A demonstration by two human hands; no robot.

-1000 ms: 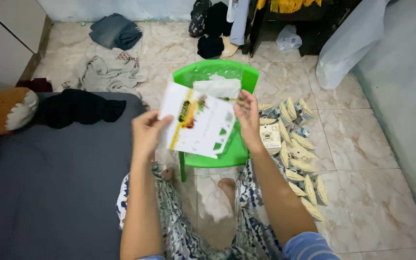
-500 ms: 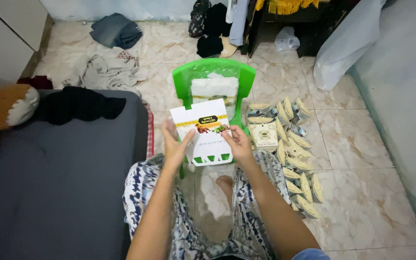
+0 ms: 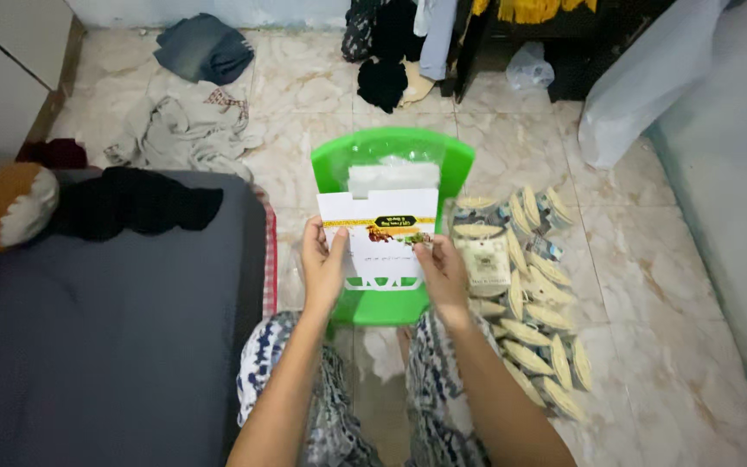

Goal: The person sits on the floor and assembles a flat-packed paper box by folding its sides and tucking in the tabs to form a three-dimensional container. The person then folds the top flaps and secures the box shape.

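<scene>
Left hand [image 3: 323, 264]: I see it closed on the left edge of the white carton [image 3: 381, 235], thumb on the printed face.
Right hand [image 3: 443, 268]: clamped on the carton's lower right edge, so the two hands hold it between them.
Carton: held upright and flat, face toward me, above the green plastic stool [image 3: 391, 160]; probably gripped by the edges to keep it flat.
Stool: carries a clear bag [image 3: 393, 173] just behind the carton.
Sachets [image 3: 525, 285]: rows on the floor [image 3: 650, 259], just right of my right hand, within reach.
Bed [image 3: 105, 346]: to my left.
</scene>
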